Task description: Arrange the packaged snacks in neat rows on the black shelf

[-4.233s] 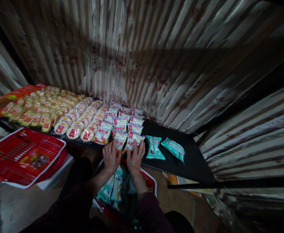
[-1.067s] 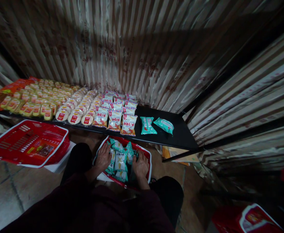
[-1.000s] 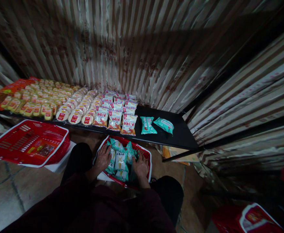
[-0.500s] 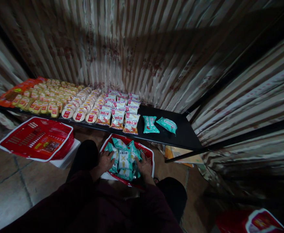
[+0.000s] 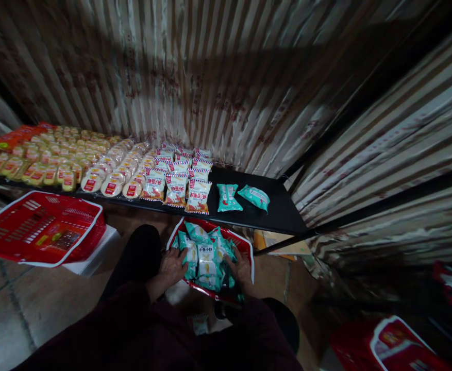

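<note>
A red basket (image 5: 251, 253) with a white rim sits between my knees, filled with teal-and-white snack bags (image 5: 207, 257). My left hand (image 5: 172, 267) lies at the basket's left side, its fingers stretched over the bags there. On the opposite side, my right hand (image 5: 241, 268) rests with fingers apart against the bags by the right rim. Neither hand has a bag lifted. Just beyond the basket, a teal bag (image 5: 229, 198) and a second, tilted teal bag (image 5: 254, 198) lie on the black shelf (image 5: 280, 214).
Left along the shelf are white-and-orange snack bags (image 5: 177, 189), round wrapped crackers (image 5: 112, 184), yellow wrapped snacks (image 5: 50, 172) and an orange package (image 5: 7, 144). Another red basket (image 5: 94, 234) stands at left, and one more basket (image 5: 349, 340) at lower right. Striped curtain hangs behind.
The basket of teal bags, with both hands at it, has shifted slightly right relative to the shelf. The whole view has turned a little. The two bags on the shelf are unmoved.
</note>
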Tool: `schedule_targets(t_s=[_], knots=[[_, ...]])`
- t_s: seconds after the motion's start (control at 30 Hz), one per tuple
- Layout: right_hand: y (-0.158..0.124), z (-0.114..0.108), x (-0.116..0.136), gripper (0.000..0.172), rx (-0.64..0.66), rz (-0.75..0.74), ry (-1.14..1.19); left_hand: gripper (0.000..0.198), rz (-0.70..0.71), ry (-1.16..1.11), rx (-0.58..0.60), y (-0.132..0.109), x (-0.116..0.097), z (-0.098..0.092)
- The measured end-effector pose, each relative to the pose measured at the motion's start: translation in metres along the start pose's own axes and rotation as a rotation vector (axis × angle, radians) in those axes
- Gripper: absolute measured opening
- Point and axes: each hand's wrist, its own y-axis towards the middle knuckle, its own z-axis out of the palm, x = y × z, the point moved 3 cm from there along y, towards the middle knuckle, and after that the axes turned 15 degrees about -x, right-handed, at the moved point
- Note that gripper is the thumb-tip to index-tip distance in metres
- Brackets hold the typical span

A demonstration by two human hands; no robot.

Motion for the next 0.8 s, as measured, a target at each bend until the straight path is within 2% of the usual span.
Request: schedule_targets(t_s=[0.3,0.53,0.8], knots=[[0.012,0.007,0.005,0.059,0.065,0.016,-0.078,0.048,0.034,0.021,-0.064,0.0,0.001,0.001],[0.013,0.006,0.008,0.059,0.094,0.017,-0.08,0.05,0.081,0.033,-0.053,0.002,0.001,0.0],[0.023,0.009,-0.005,0.055,0.116,0.0,0.058,0.047,0.138,0.035,-0.145,0.002,0.002,0.006]])
